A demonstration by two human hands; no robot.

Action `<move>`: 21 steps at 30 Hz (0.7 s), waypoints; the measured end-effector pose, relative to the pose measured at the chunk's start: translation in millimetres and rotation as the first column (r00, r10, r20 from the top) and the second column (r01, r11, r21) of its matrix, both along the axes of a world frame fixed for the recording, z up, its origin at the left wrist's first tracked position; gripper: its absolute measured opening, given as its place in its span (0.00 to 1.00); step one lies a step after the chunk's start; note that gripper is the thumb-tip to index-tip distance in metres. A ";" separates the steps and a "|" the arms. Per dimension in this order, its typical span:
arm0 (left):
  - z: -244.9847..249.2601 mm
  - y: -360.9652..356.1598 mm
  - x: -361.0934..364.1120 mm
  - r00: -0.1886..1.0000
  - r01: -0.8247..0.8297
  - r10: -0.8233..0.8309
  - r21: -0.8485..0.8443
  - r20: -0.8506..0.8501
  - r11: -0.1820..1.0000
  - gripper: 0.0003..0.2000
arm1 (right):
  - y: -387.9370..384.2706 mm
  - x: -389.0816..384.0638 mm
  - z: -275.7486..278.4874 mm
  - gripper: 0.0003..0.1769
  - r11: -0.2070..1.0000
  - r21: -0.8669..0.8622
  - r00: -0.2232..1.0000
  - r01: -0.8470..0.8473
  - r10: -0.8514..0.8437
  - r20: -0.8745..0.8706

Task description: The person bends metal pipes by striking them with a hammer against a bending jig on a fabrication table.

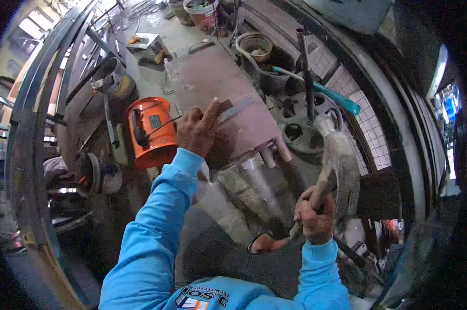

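Observation:
A reddish metal-like work surface [218, 77] stands in front of me, with pipe ends showing at its near edge. On it lies a flat grey metal bar [236, 109], beside a small dark piece [222, 107]. My left hand [196, 130] is at the near end of the bar, holding it with one finger stretched along it; the exact grip is partly hidden. My right hand [316, 214] is closed round the wooden handle of a hammer-like tool [327, 173], raised to the right of the surface and blurred at its upper end.
An orange cylindrical blower [154, 129] stands left of the surface. To the right are a spoked metal base with an upright post [308, 77], a green tube [336, 98] and a basket [255, 47]. Buckets [201, 13] stand at the back. A sandalled foot [267, 242] shows below.

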State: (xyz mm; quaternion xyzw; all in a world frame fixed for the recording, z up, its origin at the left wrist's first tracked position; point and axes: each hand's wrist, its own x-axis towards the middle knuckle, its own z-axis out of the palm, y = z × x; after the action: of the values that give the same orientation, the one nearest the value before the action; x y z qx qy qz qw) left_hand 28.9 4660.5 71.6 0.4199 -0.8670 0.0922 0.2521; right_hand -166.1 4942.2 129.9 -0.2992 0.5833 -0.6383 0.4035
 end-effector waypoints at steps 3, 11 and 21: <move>-8.2 1.9 1.1 0.996 -0.046 0.034 -0.144 -0.084 0.988 0.22 | 0.3 10.2 -32.6 0.07 0.998 0.019 0.974 0.062 -0.065 0.219; -2.5 4.9 4.4 0.944 0.137 -0.214 -0.290 -0.252 0.947 0.13 | 34.1 15.2 -50.5 0.10 0.996 0.027 0.995 0.090 -0.089 -0.041; -36.9 156.0 -2.3 0.735 0.611 -0.359 0.332 -0.575 0.719 0.16 | 65.1 29.1 -45.1 0.24 0.978 0.005 0.973 0.207 -0.205 -0.104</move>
State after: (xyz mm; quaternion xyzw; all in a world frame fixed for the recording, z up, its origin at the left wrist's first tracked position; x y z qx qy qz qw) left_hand 26.6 4816.4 34.7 0.2284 -0.8523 -0.3124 0.3519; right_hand -137.1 5007.3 84.7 -0.2665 0.6363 -0.6557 0.3070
